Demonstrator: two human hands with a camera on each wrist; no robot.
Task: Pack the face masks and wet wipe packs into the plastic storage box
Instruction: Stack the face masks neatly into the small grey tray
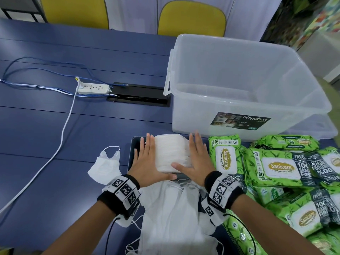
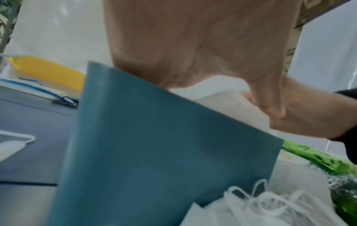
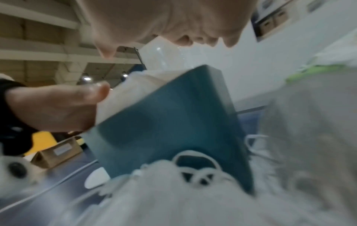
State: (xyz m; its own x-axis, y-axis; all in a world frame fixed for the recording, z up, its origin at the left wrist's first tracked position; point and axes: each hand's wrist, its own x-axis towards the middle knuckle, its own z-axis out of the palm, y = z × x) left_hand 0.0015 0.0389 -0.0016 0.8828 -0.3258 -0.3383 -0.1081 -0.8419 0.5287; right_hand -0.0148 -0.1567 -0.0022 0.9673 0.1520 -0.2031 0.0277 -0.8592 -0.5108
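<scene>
A thick stack of white face masks [image 1: 171, 153] stands in a dark teal box [image 1: 133, 144] just in front of the clear plastic storage box [image 1: 193, 116], which shows nothing inside. My left hand [image 1: 147, 159] lies flat against the stack's left side and my right hand [image 1: 197, 159] against its right side, fingers straight, thumbs at the near edge. In the left wrist view the teal box [image 2: 154, 152] fills the middle, with the stack [image 2: 222, 94] above it. Green wet wipe packs [image 1: 274, 166] lie piled to the right. More loose masks [image 1: 171, 208] lie heaped between my wrists.
One loose mask [image 1: 106, 166] lies on the blue table left of the teal box. A white power strip [image 1: 93, 88] with cables and a black cable hatch [image 1: 139, 94] sit left of the storage box. Yellow chairs [image 1: 191, 19] stand behind the table.
</scene>
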